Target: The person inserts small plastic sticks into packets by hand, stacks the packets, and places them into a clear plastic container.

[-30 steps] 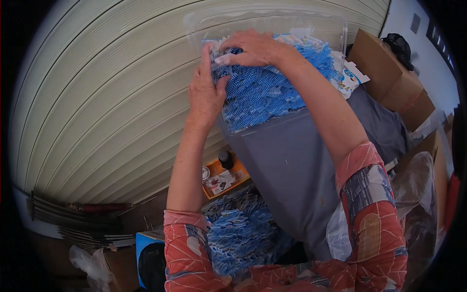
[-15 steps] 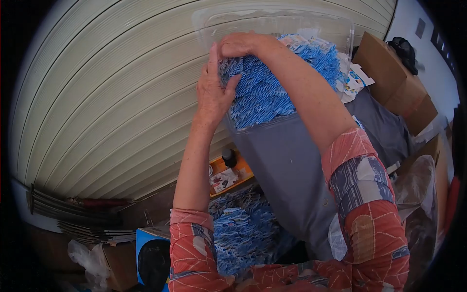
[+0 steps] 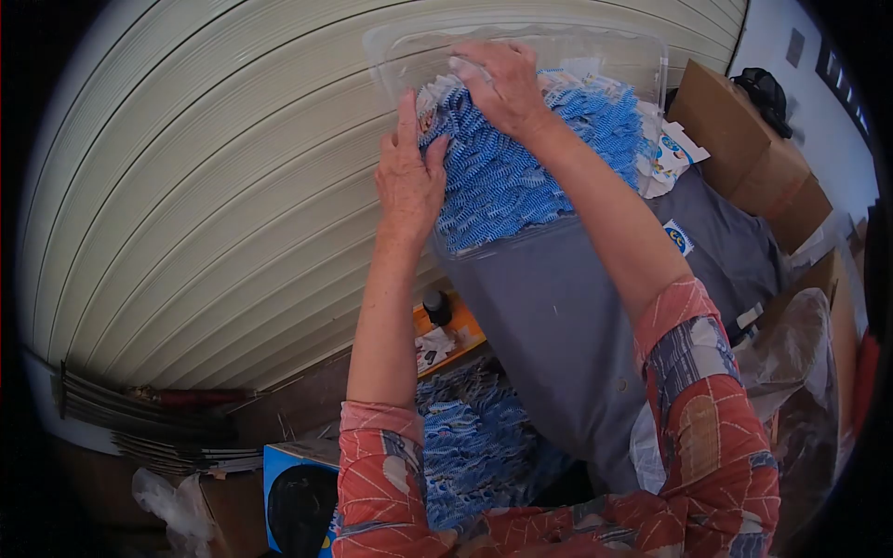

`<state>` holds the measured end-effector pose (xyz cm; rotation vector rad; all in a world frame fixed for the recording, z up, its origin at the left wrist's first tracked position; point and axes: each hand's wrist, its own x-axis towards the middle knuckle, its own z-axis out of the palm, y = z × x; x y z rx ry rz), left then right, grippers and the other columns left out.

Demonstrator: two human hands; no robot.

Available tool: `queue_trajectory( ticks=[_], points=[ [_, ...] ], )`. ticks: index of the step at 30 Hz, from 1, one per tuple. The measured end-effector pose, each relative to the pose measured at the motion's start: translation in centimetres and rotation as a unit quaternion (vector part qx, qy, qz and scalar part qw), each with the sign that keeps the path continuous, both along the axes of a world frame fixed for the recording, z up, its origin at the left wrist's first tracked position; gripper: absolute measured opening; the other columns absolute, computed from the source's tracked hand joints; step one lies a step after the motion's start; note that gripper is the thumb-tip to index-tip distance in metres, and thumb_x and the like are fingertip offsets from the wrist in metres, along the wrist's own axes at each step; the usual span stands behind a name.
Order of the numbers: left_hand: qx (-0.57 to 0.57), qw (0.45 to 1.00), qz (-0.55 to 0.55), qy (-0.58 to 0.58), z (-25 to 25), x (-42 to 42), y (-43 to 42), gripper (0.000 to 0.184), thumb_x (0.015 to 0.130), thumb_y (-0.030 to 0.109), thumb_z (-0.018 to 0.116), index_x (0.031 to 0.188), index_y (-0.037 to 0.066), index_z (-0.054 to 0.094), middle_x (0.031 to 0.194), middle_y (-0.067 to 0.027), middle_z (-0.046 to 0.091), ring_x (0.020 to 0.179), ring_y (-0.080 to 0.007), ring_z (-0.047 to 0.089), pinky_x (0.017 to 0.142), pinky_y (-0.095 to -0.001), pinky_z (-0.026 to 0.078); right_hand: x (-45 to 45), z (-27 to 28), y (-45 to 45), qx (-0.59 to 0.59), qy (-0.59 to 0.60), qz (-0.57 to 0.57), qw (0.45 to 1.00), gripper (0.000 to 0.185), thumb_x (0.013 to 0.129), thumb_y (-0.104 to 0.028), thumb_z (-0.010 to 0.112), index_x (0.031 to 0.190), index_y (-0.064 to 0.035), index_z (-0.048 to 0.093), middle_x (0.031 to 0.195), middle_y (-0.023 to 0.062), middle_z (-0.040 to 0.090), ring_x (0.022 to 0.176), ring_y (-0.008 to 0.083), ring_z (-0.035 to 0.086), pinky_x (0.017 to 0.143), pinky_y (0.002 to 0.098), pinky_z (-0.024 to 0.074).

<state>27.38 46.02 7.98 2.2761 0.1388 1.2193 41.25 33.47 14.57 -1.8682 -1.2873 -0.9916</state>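
A clear plastic bin [image 3: 651,56] is heaped with blue-and-white striped sachets [image 3: 530,191], with paler ones at the far side. My left hand [image 3: 409,181] rests at the bin's left edge, index finger stretched up and thumb apart, beside the heap. Over the bin's far left part is my right hand [image 3: 502,88], its thumb and fingers apart above the sachets. Something whitish shows at its thumb tip, too small to make out. The bin sits on a grey cloth-covered surface [image 3: 558,316].
More striped sachets [image 3: 465,456] lie in a pile below, close to my body. An orange tray [image 3: 465,325] holds a dark cylinder [image 3: 436,307]. Cardboard boxes [image 3: 726,121] and clear plastic wrap [image 3: 800,344] are at the right. A ribbed shutter [image 3: 205,186] borders the left.
My right hand has moved right and up from the bin's left corner, away from my left hand, and its fingers have spread. My left hand stays at the bin's edge.
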Motion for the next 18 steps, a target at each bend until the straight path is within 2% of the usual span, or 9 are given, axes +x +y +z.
queue_trajectory(
  ticks=[1, 3, 5, 6, 7, 8, 12, 14, 18],
  points=[
    [-0.001, 1.0, -0.011, -0.015, 0.2, -0.3, -0.3, 0.081, 0.087, 0.03, 0.071, 0.154, 0.024, 0.027, 0.111, -0.0219, 0.058, 0.1, -0.0394, 0.06, 0.087, -0.0492, 0.05, -0.1, -0.8, -0.8, -0.002, 0.0, -0.001, 1.0, 0.038, 0.094, -0.036, 0.052, 0.127, -0.0197, 0.061, 0.125, 0.0046, 0.065, 0.127, 0.0261, 0.052, 0.101, 0.0554, 0.0281],
    [-0.004, 0.999, -0.026, -0.032, 0.1, -0.5, -0.5, 0.081, 0.086, 0.03, 0.073, 0.154, 0.026, 0.029, 0.11, -0.0219, 0.058, 0.099, -0.0395, 0.06, 0.086, -0.0496, 0.05, -0.4, -3.0, -1.8, -0.014, -0.078, -0.12, 0.99, 0.04, 0.096, -0.035, 0.05, 0.133, -0.0234, 0.058, 0.131, 0.0035, 0.062, 0.132, 0.0251, 0.047, 0.101, 0.0553, 0.0313],
    [0.115, 0.993, -0.002, -0.032, -0.4, -0.6, 0.1, 0.077, 0.082, 0.029, 0.076, 0.149, 0.025, 0.039, 0.11, -0.0222, 0.058, 0.095, -0.0393, 0.061, 0.082, -0.0482, 0.051, 0.7, -5.5, -1.0, -0.04, -0.035, -0.093, 0.994, 0.042, 0.096, -0.036, 0.049, 0.136, -0.0254, 0.055, 0.136, 0.0029, 0.058, 0.133, 0.0252, 0.045, 0.1, 0.0556, 0.033],
    [0.115, 0.993, -0.008, -0.029, -0.3, -0.6, 0.3, 0.077, 0.082, 0.029, 0.076, 0.149, 0.025, 0.039, 0.11, -0.0222, 0.058, 0.095, -0.0393, 0.061, 0.082, -0.0482, 0.051, 0.9, -6.4, -0.8, -0.065, 0.009, -0.065, 0.996, 0.044, 0.096, -0.037, 0.049, 0.139, -0.0273, 0.052, 0.141, 0.0023, 0.054, 0.134, 0.0253, 0.043, 0.099, 0.056, 0.0347],
    [0.079, 0.997, 0.0, 0.013, -0.1, -0.6, 0.3, 0.074, 0.081, 0.029, 0.078, 0.146, 0.023, 0.044, 0.107, -0.0219, 0.059, 0.093, -0.0391, 0.062, 0.081, -0.0472, 0.051, 0.9, -6.3, -0.7, -0.108, 0.003, -0.111, 0.988, 0.045, 0.098, -0.039, 0.047, 0.142, -0.0292, 0.048, 0.147, 0.0025, 0.048, 0.136, 0.0249, 0.041, 0.099, 0.0572, 0.0366],
    [0.043, 0.998, 0.006, 0.053, 0.1, -0.3, 0.2, 0.07, 0.079, 0.028, 0.079, 0.143, 0.021, 0.049, 0.104, -0.0217, 0.059, 0.091, -0.0388, 0.062, 0.08, -0.0461, 0.051, 0.8, -6.0, -0.6, -0.108, 0.005, -0.12, 0.987, 0.045, 0.098, -0.039, 0.047, 0.142, -0.0292, 0.048, 0.147, 0.0025, 0.048, 0.136, 0.0249, 0.041, 0.099, 0.0572, 0.0366],
    [0.045, 0.998, 0.016, 0.028, 0.0, 0.3, -0.1, 0.063, 0.079, 0.026, 0.079, 0.137, 0.018, 0.055, 0.096, -0.0214, 0.06, 0.087, -0.0384, 0.063, 0.078, -0.0451, 0.051, -0.1, -4.6, -1.2, -0.142, 0.047, -0.13, 0.98, 0.046, 0.098, -0.043, 0.046, 0.142, -0.0301, 0.048, 0.144, 0.0031, 0.049, 0.135, 0.0266, 0.041, 0.101, 0.0603, 0.0326],
    [0.06, 0.998, 0.026, 0.008, -0.2, 0.3, 0.1, 0.059, 0.08, 0.025, 0.078, 0.135, 0.018, 0.058, 0.091, -0.0207, 0.06, 0.085, -0.0381, 0.063, 0.077, -0.0451, 0.051, -0.8, -4.1, -1.9, -0.12, -0.16, -0.219, 0.955, 0.047, 0.099, -0.042, 0.044, 0.144, -0.0291, 0.046, 0.146, 0.0061, 0.048, 0.135, 0.0274, 0.042, 0.099, 0.062, 0.0283],
    [0.032, 0.997, 0.035, 0.059, 0.3, -0.3, -0.5, 0.056, 0.081, 0.025, 0.078, 0.133, 0.013, 0.06, 0.093, -0.0214, 0.066, 0.088, -0.0362, 0.061, 0.082, -0.0444, 0.049, 0.6, -1.5, -5.4, -0.046, -0.156, -0.226, 0.96, 0.046, 0.099, -0.047, 0.042, 0.139, -0.0284, 0.053, 0.141, 0.0064, 0.052, 0.134, 0.0267, 0.042, 0.098, 0.0614, 0.0269]
  ],
)
